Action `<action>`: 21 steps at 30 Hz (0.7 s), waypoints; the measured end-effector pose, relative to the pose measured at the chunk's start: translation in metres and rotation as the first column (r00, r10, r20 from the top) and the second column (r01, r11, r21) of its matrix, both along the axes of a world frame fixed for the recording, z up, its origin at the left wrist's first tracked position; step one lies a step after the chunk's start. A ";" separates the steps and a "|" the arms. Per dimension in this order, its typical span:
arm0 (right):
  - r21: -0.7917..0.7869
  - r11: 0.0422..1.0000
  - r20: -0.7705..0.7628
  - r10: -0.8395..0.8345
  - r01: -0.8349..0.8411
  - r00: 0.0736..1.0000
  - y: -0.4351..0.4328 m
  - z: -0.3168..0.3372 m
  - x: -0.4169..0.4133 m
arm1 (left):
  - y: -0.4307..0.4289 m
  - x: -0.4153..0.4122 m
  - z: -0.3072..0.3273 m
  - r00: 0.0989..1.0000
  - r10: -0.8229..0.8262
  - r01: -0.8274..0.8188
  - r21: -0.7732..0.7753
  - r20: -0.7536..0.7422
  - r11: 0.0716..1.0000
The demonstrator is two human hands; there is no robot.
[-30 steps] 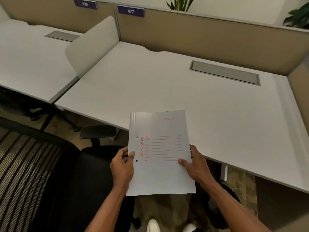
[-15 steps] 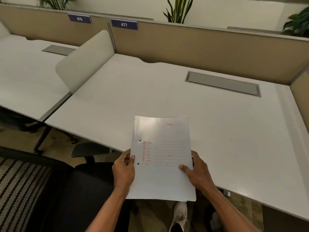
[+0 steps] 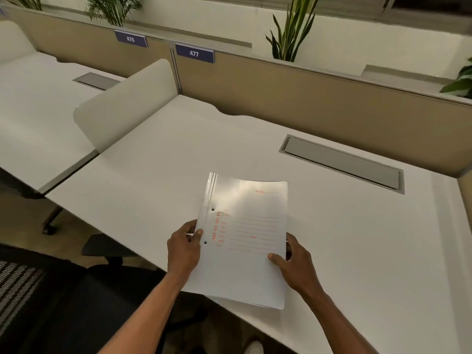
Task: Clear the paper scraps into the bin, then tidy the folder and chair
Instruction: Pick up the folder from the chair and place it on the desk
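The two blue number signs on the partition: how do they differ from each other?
The left sign reads 476; the right sign reads 477. The left sign sits farther away, above the neighbouring desk; the right sign is above the desk where the folder is held. Both are dark blue with white digits, fixed at the partition's top edge.

An open-plan office is showing itself here — white desks [image 3: 158,159] sitting between tan partition panels [image 3: 293,103] carrying numbered seat plates [image 3: 194,53], with a black mesh chair [image 3: 76,297] standing alongside.
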State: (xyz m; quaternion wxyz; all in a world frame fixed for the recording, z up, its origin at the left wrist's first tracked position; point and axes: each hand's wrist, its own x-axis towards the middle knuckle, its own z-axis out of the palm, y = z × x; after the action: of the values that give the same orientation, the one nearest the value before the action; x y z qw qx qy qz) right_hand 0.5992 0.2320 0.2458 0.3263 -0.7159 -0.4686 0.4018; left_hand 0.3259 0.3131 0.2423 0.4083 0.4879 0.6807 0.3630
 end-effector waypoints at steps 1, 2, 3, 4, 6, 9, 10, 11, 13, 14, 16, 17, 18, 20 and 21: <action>0.002 1.000 -0.001 -0.006 0.006 1.000 0.008 0.000 0.005 | 0.007 0.006 0.000 1.000 0.003 -0.003 0.002 0.000 1.000; 0.004 1.000 0.002 -0.011 0.011 1.000 0.015 -0.001 0.010 | 0.013 0.011 0.000 1.000 0.004 -0.004 0.003 0.000 1.000; 0.006 1.000 0.002 -0.020 0.020 1.000 0.021 -0.002 0.014 | 0.019 0.015 -0.001 1.000 0.001 -0.001 0.002 -0.007 1.000; 0.008 1.000 0.001 -0.027 0.027 1.000 0.028 -0.003 0.018 | 0.025 0.018 -0.002 1.000 -0.001 0.001 0.002 -0.011 1.000; 0.011 0.999 -0.001 -0.038 0.038 0.999 0.041 -0.004 0.022 | 0.037 0.024 -0.002 1.000 0.005 -0.005 0.010 -0.017 1.000; 0.009 0.999 0.007 -0.048 0.048 0.999 0.063 -0.010 0.028 | 0.059 0.031 -0.002 0.999 0.002 0.000 0.033 -0.049 0.999; 0.009 0.999 0.010 -0.048 0.048 0.999 0.072 -0.012 0.029 | 0.067 0.032 -0.002 0.998 -0.003 0.005 0.034 -0.056 0.999; 0.011 0.999 0.014 -0.050 0.050 0.999 0.080 -0.013 0.029 | 0.076 0.032 -0.003 0.998 -0.010 0.012 0.030 -0.063 0.999; 0.027 0.998 0.021 -0.057 0.057 0.998 0.096 -0.016 0.028 | 0.096 0.031 -0.007 0.996 -0.032 0.034 0.022 -0.080 0.999; 0.031 0.998 0.022 -0.061 0.061 0.998 0.105 -0.017 0.028 | 0.108 0.031 -0.008 0.995 -0.046 0.048 0.021 -0.092 0.999; 0.028 0.997 0.015 -0.074 0.074 0.997 0.123 -0.019 0.027 | 0.134 0.032 -0.011 0.991 -0.071 0.074 0.021 -0.111 0.997; 0.023 0.996 0.012 -0.085 0.085 0.996 0.133 -0.020 0.027 | 0.147 0.034 -0.010 0.989 -0.084 0.088 0.024 -0.119 0.996; 0.018 0.995 0.016 -0.099 0.099 0.995 0.143 -0.021 0.027 | 0.161 0.036 -0.009 0.987 -0.099 0.104 0.030 -0.125 0.994; 0.011 0.990 0.018 -0.138 0.138 0.990 0.165 -0.022 0.027 | 0.190 0.040 -0.007 0.982 -0.133 0.139 0.037 -0.134 0.990; 0.010 0.987 0.015 -0.158 0.157 0.987 0.177 -0.022 0.027 | 0.206 0.041 -0.005 0.979 -0.150 0.157 0.039 -0.139 0.987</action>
State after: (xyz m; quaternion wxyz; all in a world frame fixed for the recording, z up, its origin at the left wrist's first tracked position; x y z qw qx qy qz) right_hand 0.6259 0.4085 0.2242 0.3566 -0.7523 -0.4150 0.3671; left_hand 0.3674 0.5188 0.2368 0.3756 0.5726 0.6579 0.3132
